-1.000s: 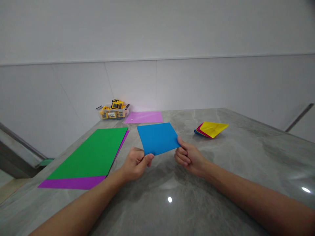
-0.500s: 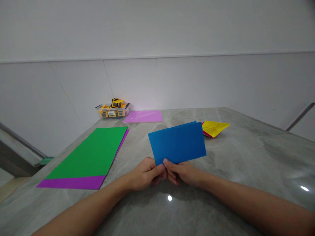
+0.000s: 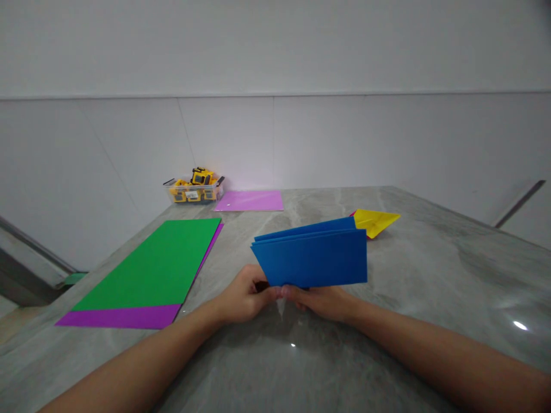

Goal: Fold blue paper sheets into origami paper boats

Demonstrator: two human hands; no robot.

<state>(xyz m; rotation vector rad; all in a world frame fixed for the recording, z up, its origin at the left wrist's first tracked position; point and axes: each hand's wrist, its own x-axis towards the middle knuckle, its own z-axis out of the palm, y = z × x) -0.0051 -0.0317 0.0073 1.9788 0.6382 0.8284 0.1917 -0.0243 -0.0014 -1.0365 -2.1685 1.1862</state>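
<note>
A blue sheet of paper [image 3: 312, 257], folded in half, stands above the grey marble table [image 3: 430, 269] at centre. My left hand [image 3: 241, 295] pinches its lower edge near the left corner. My right hand [image 3: 321, 299] is closed on the same lower edge, right beside the left hand, and is partly hidden behind the paper. The two layers gape slightly at the top.
A green sheet [image 3: 157, 264] lies on a purple sheet [image 3: 118, 316] at the left. A pink sheet [image 3: 252, 201] and a clear box of yellow toy vehicles [image 3: 193, 189] sit by the wall. Folded yellow paper [image 3: 374, 221] over other coloured pieces lies behind the blue sheet.
The blue sheet was held flat by its two near corners. My hands came together, folding it in half, and now hold it upright and slightly more to the right.
</note>
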